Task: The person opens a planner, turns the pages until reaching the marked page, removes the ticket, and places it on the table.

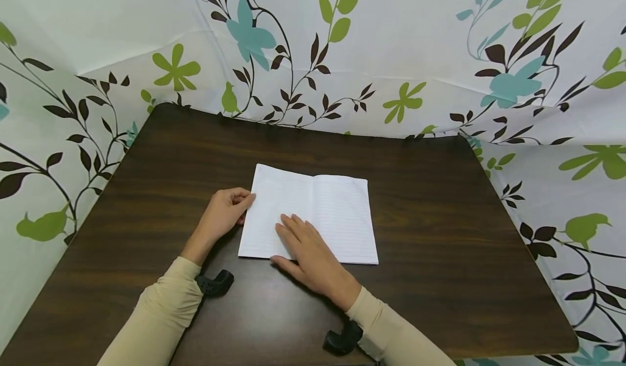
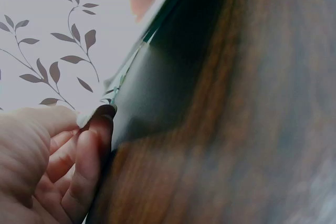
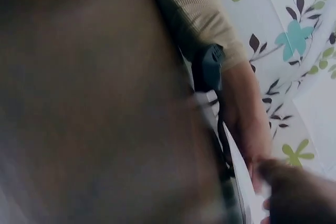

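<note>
An open notebook [image 1: 342, 219] with white ruled pages lies on the dark wooden table. My left hand [image 1: 222, 213] pinches its left edge between thumb and fingers; the left wrist view shows the notebook's edge [image 2: 97, 115] held in the fingers. Across the lower part of the left page, my right hand [image 1: 308, 254] rests with its fingers extended, palm down. In the right wrist view the right hand [image 3: 304, 195] is dark and blurred at the lower right, close to the notebook's thin edge.
The brown wood-grain table [image 1: 430, 235] spreads around the notebook. A white curtain [image 1: 415, 39] with leaves, flowers and birds hangs behind and beside it. Black devices sit on both wrists, the left one [image 1: 215, 283] and the right one [image 1: 342, 337], below beige sleeves.
</note>
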The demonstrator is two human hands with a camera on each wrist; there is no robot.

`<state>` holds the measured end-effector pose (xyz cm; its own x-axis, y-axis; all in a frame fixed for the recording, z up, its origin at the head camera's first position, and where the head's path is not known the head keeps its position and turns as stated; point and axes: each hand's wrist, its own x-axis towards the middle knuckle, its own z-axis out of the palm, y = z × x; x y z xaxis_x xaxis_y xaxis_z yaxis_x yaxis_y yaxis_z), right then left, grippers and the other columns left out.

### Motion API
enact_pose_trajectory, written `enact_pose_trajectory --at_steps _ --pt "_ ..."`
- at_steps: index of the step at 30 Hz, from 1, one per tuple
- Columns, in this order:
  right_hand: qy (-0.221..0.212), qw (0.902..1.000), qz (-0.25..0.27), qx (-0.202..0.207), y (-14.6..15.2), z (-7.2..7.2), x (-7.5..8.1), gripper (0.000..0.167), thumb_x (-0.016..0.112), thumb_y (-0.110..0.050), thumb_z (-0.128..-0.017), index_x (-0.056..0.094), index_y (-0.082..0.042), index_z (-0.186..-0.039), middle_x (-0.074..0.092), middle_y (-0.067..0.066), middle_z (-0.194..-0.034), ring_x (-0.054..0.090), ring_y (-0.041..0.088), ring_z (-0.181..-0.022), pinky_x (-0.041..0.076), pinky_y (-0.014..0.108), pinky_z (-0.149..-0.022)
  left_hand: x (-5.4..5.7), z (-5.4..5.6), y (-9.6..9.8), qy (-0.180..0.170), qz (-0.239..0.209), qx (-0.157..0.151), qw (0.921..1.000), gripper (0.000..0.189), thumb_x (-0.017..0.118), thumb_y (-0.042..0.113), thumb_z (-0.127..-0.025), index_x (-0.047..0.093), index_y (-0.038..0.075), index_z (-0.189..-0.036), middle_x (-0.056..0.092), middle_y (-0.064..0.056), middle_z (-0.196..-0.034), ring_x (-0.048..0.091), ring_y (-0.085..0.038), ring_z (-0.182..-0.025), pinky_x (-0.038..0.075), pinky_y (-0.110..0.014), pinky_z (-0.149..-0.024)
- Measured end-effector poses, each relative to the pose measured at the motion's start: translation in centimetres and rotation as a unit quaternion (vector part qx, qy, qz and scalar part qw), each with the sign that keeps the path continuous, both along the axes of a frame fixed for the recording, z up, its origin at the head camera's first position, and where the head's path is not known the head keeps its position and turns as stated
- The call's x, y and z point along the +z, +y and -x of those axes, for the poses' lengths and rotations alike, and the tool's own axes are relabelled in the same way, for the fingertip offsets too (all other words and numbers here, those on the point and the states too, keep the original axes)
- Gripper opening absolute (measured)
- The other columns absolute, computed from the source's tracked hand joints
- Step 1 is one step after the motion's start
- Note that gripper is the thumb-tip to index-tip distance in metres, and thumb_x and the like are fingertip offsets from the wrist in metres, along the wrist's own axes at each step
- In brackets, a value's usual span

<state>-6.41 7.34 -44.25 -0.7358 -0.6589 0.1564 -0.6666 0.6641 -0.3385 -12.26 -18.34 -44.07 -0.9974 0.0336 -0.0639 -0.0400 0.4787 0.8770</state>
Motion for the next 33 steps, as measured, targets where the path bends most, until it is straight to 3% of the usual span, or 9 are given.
enact_pose_trajectory --at_steps 4,8,10,13,18,23,27,33 --pt "-0.028 0.9951 0.089 -0.030 1.9 1.1 0.2 0.052 0.059 -0.034 -0.107 0.051 -0.009 -0.152 0.052 0.008 -0.157 0.050 0.024 -0.146 0.043 0.045 -0.120 -0.1 0.0 0.2 -0.009 0.005 0.012 0.9999 0.033 0.064 0.027 -0.105 0.074 -0.001 -0.120 0.076 -0.013 -0.089 0.062 -0.013 -0.061 0.054 -0.024 -0.057" --pt "-0.027 0.9823 0.152 -0.105 5.2 3.1 0.4 0.036 0.061 -0.021 -0.107 0.063 -0.008 -0.140 0.068 0.008 -0.133 0.066 0.023 -0.123 0.054 0.044 -0.105 -0.3 0.0 0.4 -0.012 0.006 0.009 0.9999 0.034 0.064 0.028 -0.106 0.074 0.000 -0.122 0.076 -0.014 -0.089 0.063 -0.013 -0.062 0.055 -0.024 -0.058" --pt "-0.018 0.9760 0.156 -0.151 7.0 4.2 0.3 0.031 0.062 -0.018 -0.105 0.069 -0.007 -0.133 0.071 0.009 -0.123 0.068 0.024 -0.113 0.055 0.046 -0.100 -0.4 -0.1 0.4 -0.010 0.006 0.007 0.9999 0.034 0.063 0.027 -0.106 0.074 0.000 -0.122 0.075 -0.013 -0.086 0.063 -0.014 -0.062 0.054 -0.025 -0.058" --pt "-0.027 0.9653 0.135 -0.222 9.3 5.6 0.2 0.030 0.060 -0.019 -0.106 0.071 -0.008 -0.132 0.069 0.011 -0.119 0.065 0.027 -0.110 0.049 0.050 -0.102 -0.3 -0.3 0.4 -0.008 0.006 0.005 0.9999 0.034 0.063 0.027 -0.106 0.073 -0.001 -0.122 0.073 -0.011 -0.081 0.063 -0.014 -0.062 0.054 -0.025 -0.058" --pt "-0.079 0.9455 0.087 -0.304 11.4 6.7 0.2 0.047 0.055 -0.031 -0.109 0.056 -0.010 -0.150 0.055 0.019 -0.133 0.048 0.036 -0.120 0.031 0.057 -0.109 -0.1 -0.3 0.3 -0.006 0.009 0.008 0.9999 0.034 0.062 0.026 -0.106 0.073 -0.003 -0.122 0.075 -0.014 -0.086 0.063 -0.013 -0.062 0.055 -0.025 -0.058" --pt "-0.095 0.9386 0.049 -0.328 11.5 7.1 0.0 0.060 0.054 -0.045 -0.108 0.045 -0.015 -0.159 0.044 0.020 -0.134 0.034 0.037 -0.119 0.018 0.060 -0.103 0.0 0.0 0.2 -0.006 0.009 0.015 0.9998 0.036 0.062 0.027 -0.107 0.072 -0.003 -0.123 0.076 -0.015 -0.089 0.062 -0.012 -0.062 0.055 -0.023 -0.057" --pt "-0.064 0.9359 0.078 -0.338 11.4 7.0 0.1 0.052 0.060 -0.043 -0.105 0.057 -0.016 -0.150 0.047 0.018 -0.125 0.034 0.037 -0.111 0.014 0.060 -0.099 0.2 0.2 0.3 -0.003 0.009 0.017 0.9998 0.036 0.062 0.027 -0.107 0.072 -0.003 -0.123 0.075 -0.015 -0.088 0.062 -0.012 -0.062 0.055 -0.022 -0.057" --pt "-0.020 0.9335 0.076 -0.350 11.2 6.4 -0.1 0.037 0.067 -0.033 -0.103 0.070 -0.018 -0.136 0.057 0.013 -0.114 0.040 0.034 -0.103 0.016 0.061 -0.098 0.1 -0.2 0.4 -0.015 0.010 0.014 0.9997 0.037 0.062 0.027 -0.107 0.072 -0.003 -0.124 0.076 -0.016 -0.092 0.062 -0.012 -0.064 0.055 -0.022 -0.058"
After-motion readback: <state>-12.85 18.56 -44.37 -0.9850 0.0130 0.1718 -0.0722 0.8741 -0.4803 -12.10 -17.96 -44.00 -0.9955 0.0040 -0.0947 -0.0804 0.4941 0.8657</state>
